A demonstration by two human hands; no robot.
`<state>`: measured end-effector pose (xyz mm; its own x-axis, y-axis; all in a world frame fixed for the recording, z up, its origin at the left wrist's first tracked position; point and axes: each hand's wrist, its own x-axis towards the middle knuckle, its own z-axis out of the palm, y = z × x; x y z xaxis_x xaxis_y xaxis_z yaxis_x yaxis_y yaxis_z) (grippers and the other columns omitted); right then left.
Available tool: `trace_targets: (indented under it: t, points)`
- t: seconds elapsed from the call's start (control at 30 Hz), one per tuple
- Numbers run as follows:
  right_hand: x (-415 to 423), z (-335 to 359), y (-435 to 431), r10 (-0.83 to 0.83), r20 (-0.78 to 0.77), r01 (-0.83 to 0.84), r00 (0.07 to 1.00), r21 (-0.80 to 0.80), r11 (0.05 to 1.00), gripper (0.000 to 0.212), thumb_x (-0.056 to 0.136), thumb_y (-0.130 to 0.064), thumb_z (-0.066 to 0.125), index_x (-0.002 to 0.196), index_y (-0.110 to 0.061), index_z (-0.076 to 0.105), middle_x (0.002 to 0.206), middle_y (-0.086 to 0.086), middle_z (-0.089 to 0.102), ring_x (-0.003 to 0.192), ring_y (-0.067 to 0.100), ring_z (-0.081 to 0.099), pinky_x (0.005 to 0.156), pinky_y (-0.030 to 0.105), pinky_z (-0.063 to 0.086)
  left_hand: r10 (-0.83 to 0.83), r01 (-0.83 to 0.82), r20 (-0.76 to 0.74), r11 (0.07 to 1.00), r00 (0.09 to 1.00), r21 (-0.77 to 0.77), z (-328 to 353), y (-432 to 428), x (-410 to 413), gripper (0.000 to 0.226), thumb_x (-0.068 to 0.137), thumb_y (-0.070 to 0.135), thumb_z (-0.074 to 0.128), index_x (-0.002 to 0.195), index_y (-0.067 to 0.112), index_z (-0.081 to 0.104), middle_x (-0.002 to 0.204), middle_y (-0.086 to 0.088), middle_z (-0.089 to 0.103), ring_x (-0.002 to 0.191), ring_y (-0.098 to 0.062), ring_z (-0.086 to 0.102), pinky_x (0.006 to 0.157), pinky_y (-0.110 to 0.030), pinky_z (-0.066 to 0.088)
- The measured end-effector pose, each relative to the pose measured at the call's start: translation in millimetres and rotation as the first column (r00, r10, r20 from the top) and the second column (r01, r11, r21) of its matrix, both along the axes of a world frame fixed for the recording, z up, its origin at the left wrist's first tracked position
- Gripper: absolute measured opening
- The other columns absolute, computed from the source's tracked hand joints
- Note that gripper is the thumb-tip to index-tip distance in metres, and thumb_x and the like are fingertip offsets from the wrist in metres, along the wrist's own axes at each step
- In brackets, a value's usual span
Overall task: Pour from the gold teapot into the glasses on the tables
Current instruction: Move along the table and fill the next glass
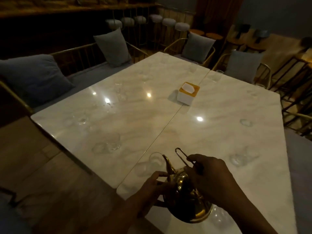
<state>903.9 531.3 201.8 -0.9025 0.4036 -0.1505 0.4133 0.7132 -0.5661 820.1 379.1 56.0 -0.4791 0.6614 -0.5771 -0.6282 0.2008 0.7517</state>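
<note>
A gold teapot (187, 198) is tilted forward over the near edge of two white marble tables (211, 129). My right hand (209, 176) grips its wire handle from above. My left hand (152, 186) touches the pot's side near the base of the spout. The spout tip sits over a clear glass (156, 158) at the seam between the tables. Other clear glasses stand around the tabletops, such as one on the left (111, 142), one on the right (239, 157) and one at the far side (217, 76).
A white tissue box (186, 93) with an orange top stands mid-table by the seam. Cushioned benches and gold-framed chairs ring the tables. A row of stools lines the back wall. Wooden floor lies to the left.
</note>
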Motion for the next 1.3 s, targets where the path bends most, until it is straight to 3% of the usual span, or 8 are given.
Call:
trace_targets:
  t: [0.1, 0.2, 0.43, 0.57, 0.83, 1.0, 1.17, 1.3]
  points:
    - [-1.2, -6.1, 10.7, 0.026, -0.006, -0.026, 1.0, 0.027, 0.999, 0.04, 0.093, -0.03, 0.069, 0.132, -0.024, 0.065, 0.109, 0.001, 0.076, 0.084, 0.005, 0.063, 0.073, 0.011, 0.045, 0.022, -0.022, 0.016, 1.0, 1.0, -0.013, 0.0, 8.6, 7.9, 0.044, 0.082, 0.031, 0.076, 0.121, 0.03, 0.056, 0.116, -0.011, 0.068, 0.106, -0.025, 0.067, 0.085, -0.048, 0.059]
    - [-4.7, -12.8, 18.4, 0.016, 0.009, -0.016, 1.0, 0.023, 1.0, 0.04, 0.093, -0.031, 0.069, 0.132, -0.024, 0.064, 0.111, 0.002, 0.076, 0.084, 0.006, 0.063, 0.076, 0.016, 0.046, 0.025, -0.024, 0.012, 0.999, 1.0, -0.022, -4.4, 13.6, 11.7, 0.049, 0.079, 0.033, 0.078, 0.122, 0.03, 0.055, 0.117, -0.011, 0.067, 0.108, -0.025, 0.065, 0.082, -0.045, 0.058]
    - [-20.3, -25.0, 25.8, 0.058, 0.085, -0.059, 0.995, 0.013, 0.998, 0.043, 0.095, -0.033, 0.066, 0.137, -0.025, 0.06, 0.117, 0.001, 0.073, 0.09, 0.008, 0.064, 0.077, 0.015, 0.046, 0.048, -0.045, 0.046, 0.998, 0.998, -0.048, -23.7, 20.3, 10.9, 0.064, 0.068, 0.036, 0.084, 0.124, 0.031, 0.055, 0.122, -0.013, 0.062, 0.111, -0.029, 0.063, 0.082, -0.044, 0.059]
    - [-29.1, -27.2, 25.3, 0.088, 0.129, -0.09, 0.988, 0.008, 0.996, 0.045, 0.095, -0.033, 0.066, 0.138, -0.023, 0.059, 0.118, 0.002, 0.073, 0.09, 0.007, 0.063, 0.082, 0.017, 0.047, 0.059, -0.054, 0.076, 0.996, 0.995, -0.065, -29.6, 21.3, 11.6, 0.05, 0.077, 0.031, 0.081, 0.12, 0.033, 0.057, 0.122, -0.011, 0.062, 0.111, -0.028, 0.062, 0.081, -0.042, 0.058]
    - [-45.3, -25.4, 25.1, 0.1, 0.195, -0.107, 0.976, 0.026, 0.994, 0.047, 0.096, -0.032, 0.064, 0.141, -0.021, 0.056, 0.128, 0.003, 0.068, 0.099, 0.007, 0.061, 0.088, 0.018, 0.044, 0.04, -0.033, 0.103, 0.997, 0.994, -0.069, -33.3, 23.5, 4.2, 0.052, 0.074, 0.035, 0.081, 0.12, 0.032, 0.057, 0.122, -0.009, 0.061, 0.111, -0.027, 0.062, 0.087, -0.046, 0.057]
    - [-52.4, -23.1, 26.1, 0.099, 0.214, -0.111, 0.972, 0.043, 0.993, 0.046, 0.097, -0.033, 0.063, 0.14, -0.021, 0.056, 0.126, 0.002, 0.069, 0.103, 0.011, 0.063, 0.088, 0.021, 0.046, 0.007, -0.002, 0.117, 0.999, 0.993, -0.042, -33.5, 24.2, -2.1, 0.068, 0.062, 0.044, 0.085, 0.123, 0.031, 0.056, 0.124, -0.01, 0.061, 0.111, -0.027, 0.063, 0.088, -0.046, 0.057]
    - [-56.2, -22.0, 27.1, 0.073, 0.216, -0.081, 0.974, 0.03, 0.996, 0.046, 0.096, -0.034, 0.064, 0.14, -0.022, 0.057, 0.123, 0.002, 0.07, 0.092, 0.007, 0.059, 0.086, 0.021, 0.047, -0.019, 0.023, 0.114, 0.999, 0.993, -0.034, -34.4, 26.1, -9.5, 0.066, 0.065, 0.042, 0.083, 0.124, 0.031, 0.054, 0.124, -0.01, 0.062, 0.111, -0.028, 0.063, 0.088, -0.047, 0.057]
    - [-56.4, -21.1, 27.6, 0.055, 0.226, -0.063, 0.972, 0.027, 0.998, 0.046, 0.096, -0.033, 0.064, 0.14, -0.022, 0.057, 0.123, 0.003, 0.07, 0.104, 0.013, 0.066, 0.091, 0.024, 0.05, -0.037, 0.042, 0.105, 0.998, 0.994, -0.042, -34.5, 27.4, -13.1, 0.067, 0.065, 0.041, 0.082, 0.125, 0.03, 0.053, 0.121, -0.01, 0.064, 0.11, -0.028, 0.064, 0.09, -0.049, 0.056]
